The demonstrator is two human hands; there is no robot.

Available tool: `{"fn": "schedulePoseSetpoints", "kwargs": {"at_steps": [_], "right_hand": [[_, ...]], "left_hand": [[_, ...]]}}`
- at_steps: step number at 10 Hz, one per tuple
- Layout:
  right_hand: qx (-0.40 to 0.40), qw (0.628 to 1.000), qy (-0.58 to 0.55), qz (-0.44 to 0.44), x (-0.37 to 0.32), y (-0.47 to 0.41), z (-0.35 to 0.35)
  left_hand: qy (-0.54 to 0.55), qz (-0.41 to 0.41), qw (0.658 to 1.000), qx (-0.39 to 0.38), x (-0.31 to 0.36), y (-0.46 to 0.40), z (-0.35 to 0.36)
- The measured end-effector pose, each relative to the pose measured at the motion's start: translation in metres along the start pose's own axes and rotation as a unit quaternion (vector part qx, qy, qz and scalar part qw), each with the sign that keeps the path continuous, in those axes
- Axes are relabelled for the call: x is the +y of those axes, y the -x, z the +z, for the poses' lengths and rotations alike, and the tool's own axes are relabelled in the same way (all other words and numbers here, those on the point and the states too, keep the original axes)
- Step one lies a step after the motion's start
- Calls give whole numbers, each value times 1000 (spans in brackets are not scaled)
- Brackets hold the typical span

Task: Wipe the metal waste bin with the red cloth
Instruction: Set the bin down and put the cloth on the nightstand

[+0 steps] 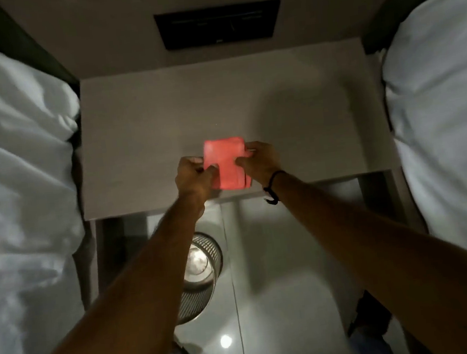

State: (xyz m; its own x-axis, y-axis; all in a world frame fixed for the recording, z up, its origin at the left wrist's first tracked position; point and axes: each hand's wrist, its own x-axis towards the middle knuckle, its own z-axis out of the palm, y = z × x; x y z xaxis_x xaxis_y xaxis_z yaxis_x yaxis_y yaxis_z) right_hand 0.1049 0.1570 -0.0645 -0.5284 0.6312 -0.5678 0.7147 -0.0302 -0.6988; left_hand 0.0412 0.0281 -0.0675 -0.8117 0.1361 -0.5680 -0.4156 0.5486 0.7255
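A folded red cloth [226, 163] is held over the near part of a pale bedside table [141, 134]. My left hand [193, 175] pinches its left edge and my right hand [260, 159] grips its right edge. The metal waste bin [200, 269], a round mesh can with a shiny inside, stands on the glossy floor below the table's front edge. My left forearm crosses over the bin and hides part of it.
Beds with white bedding flank the table on the left [15, 171] and right [447, 114]. A dark wall panel [218, 24] sits above the table. The tiled floor [280, 273] lies between the beds, with my legs at the bottom.
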Motion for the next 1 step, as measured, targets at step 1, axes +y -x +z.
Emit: {"fn": "schedulePoseSetpoints", "kwargs": {"at_steps": [1], "right_hand": [[5, 1000, 13, -12, 1, -14, 1]], "left_hand": [[-34, -8, 999, -2, 0, -13, -4]]}}
